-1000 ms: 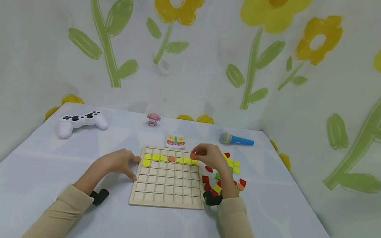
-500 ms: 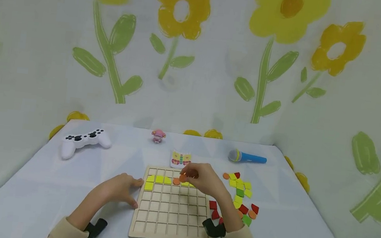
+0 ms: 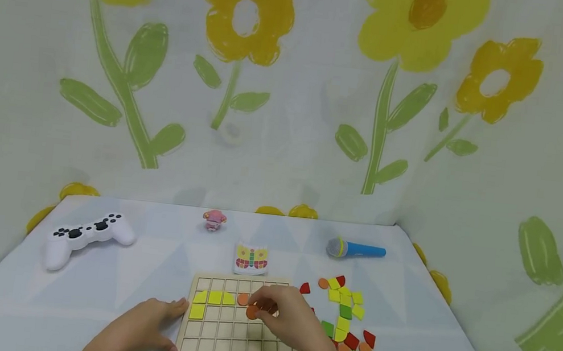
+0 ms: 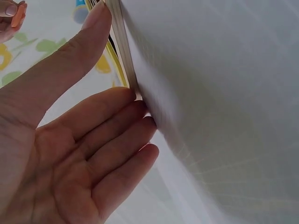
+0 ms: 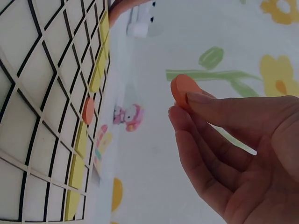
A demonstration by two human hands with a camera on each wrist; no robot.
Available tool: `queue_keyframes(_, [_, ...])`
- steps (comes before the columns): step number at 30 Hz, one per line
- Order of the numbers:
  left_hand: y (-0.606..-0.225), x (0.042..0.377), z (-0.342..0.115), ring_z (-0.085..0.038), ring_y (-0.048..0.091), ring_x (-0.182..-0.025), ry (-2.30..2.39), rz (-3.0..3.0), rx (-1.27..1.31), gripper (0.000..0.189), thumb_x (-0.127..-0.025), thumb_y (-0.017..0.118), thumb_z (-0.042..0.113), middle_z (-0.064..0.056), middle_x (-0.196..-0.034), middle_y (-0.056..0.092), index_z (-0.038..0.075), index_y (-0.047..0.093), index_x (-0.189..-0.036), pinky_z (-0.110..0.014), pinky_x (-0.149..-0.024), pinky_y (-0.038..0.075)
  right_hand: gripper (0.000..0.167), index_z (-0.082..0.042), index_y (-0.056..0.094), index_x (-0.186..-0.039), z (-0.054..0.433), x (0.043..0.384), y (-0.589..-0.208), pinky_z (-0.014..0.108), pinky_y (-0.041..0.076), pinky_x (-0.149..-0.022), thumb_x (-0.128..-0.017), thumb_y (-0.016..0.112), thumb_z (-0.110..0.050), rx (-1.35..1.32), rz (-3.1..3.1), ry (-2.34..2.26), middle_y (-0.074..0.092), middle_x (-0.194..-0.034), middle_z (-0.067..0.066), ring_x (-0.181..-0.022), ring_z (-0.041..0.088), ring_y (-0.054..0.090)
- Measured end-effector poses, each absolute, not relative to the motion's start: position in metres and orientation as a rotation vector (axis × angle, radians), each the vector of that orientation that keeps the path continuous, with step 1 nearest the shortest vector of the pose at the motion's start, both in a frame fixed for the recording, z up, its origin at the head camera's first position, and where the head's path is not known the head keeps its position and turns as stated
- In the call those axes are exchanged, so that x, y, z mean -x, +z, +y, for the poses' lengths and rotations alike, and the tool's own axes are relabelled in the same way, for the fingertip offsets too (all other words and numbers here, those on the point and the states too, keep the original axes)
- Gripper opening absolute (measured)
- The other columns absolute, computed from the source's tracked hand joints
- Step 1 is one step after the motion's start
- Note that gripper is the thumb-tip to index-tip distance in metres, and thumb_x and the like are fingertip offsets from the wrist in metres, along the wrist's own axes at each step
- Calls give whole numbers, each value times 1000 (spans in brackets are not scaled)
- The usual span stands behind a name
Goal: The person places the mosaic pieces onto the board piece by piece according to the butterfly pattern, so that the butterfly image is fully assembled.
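Note:
A wooden grid board (image 3: 222, 348) lies on the table. My left hand (image 3: 150, 322) rests at its left edge, thumb and fingers spread, fingertips right at the rim in the left wrist view. Above the board, my right hand (image 3: 292, 317) pinches an orange disc (image 5: 183, 88) between thumb and fingertips. Another orange disc (image 3: 243, 299) lies in the second row, right of several yellow pieces (image 3: 215, 297). One yellow square (image 3: 197, 311) sits below the row's left end. More yellow pieces (image 5: 74, 175) continue past the disc in the right wrist view; my right hand hides them in the head view.
Loose red, yellow, green and orange pieces (image 3: 344, 311) are scattered right of the board. Behind it stand a butterfly picture card (image 3: 251, 259) and a pink figurine (image 3: 214, 220). A white game controller (image 3: 89, 240) lies far left, a blue microphone (image 3: 356, 250) far right.
My right hand has carried the orange disc left from the board's far right corner to over its middle columns. The head view has tilted up. My left hand stays at the board's edge.

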State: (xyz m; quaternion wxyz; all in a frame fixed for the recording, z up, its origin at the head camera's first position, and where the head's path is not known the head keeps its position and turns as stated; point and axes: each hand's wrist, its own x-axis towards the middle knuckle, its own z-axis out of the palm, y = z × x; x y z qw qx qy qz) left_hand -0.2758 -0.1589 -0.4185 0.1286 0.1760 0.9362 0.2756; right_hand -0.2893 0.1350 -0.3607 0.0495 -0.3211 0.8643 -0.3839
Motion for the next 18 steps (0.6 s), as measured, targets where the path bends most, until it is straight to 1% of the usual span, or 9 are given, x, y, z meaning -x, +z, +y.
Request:
queue_keyframes(5, [-419,273,-162,-41,55,-117,768,2735,-582,82,-63,88,33,-20,-130,58,-5,58,-129,-56,-95,41,19,-12,72,-96,131,286,-360,18,52,-68,-85,70,3,975,2609,-1175,66,-85,-12,-73,-1,57])
queue_keyframes(10, [-419,275,-158,-43,53,-118,793,2718,-514,80,-62,89,28,-19,-131,58,-3,58,-129,-58,-98,38,20,-12,72,-98,130,286,-357,18,52,-69,-85,69,4,1013,2601,-1195,67,-87,-13,-74,-1,57])
queue_keyframes(15, [-422,269,-159,-39,58,-113,739,2734,-551,81,-62,89,31,-17,-128,60,-3,59,-129,-55,-94,43,20,-10,72,-98,126,280,-356,18,52,-69,-85,70,5,1025,2580,-1196,68,-91,-11,-74,-1,58])
queue_keyframes(18, [-420,268,-160,-42,55,-115,769,2752,-553,81,-61,89,30,-19,-129,59,-4,59,-129,-56,-96,41,19,-10,72,-98,123,277,-354,17,51,-70,-85,69,4,1019,2598,-1162,68,-91,-11,-75,-1,57])
